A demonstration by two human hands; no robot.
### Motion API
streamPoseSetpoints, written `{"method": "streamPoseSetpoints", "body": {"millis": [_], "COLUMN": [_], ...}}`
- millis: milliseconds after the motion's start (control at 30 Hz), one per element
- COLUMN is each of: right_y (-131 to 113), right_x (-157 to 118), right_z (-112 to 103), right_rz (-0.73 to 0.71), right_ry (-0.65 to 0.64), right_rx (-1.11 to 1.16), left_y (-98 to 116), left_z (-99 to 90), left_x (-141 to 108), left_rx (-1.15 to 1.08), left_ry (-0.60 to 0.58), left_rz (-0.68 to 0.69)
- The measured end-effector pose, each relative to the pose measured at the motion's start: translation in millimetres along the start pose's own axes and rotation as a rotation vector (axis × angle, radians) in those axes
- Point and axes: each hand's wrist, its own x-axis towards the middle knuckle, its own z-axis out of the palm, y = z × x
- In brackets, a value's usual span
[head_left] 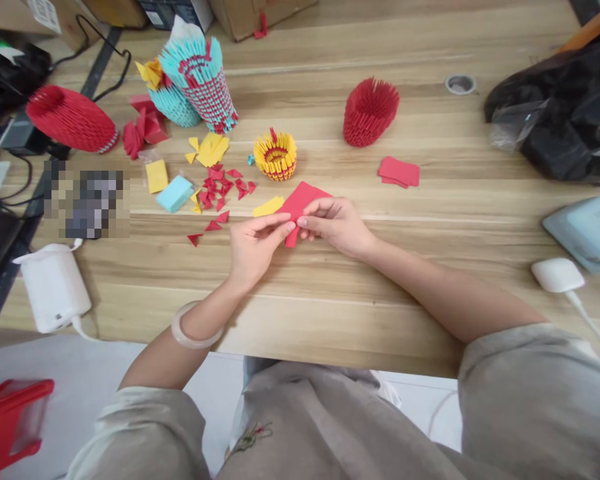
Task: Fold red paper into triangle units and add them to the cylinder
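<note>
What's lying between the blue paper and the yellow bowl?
Scattered red triangles lie between the blue paper and the yellow bowl, with a yellow piece beside the paper and a small blue piece by the bowl, in the head view.

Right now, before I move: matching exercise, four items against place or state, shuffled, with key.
1. Left hand
2. Right hand
3. Light-blue paper stack
4. Red open-topped paper vessel

A. Just beyond the small red card stack
B. At the red paper, bracelet on its arm
C. Just right of the square yellow stack
D. At the red paper, no bracelet on its arm

Pairs: 1-B, 2-D, 3-C, 4-A
</note>
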Motion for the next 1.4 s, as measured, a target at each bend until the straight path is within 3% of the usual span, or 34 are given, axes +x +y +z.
{"method": "streamPoseSetpoints", "body": {"millis": [733,933,1400], "right_y": [0.3,0.4,-3.9], "right_x": [-1.2,-1.2,-2.0], "right_z": [-0.7,-0.9,2.4], "right_rz": [-0.070,-0.055,-0.053], "right_ry": [0.039,0.021,0.177], "right_rx": [-0.075,-0.112,-0.154], "left_y": [-3.8,-1.5,-4.1], "left_z": [-1.1,0.7,-2.0], "left_x": [0.0,-1.1,0.4], "left_rx": [0.090,0.055,0.063], "left_ry": [-0.053,-0.001,-0.061], "left_rz": [0.095,0.083,0.035]}}
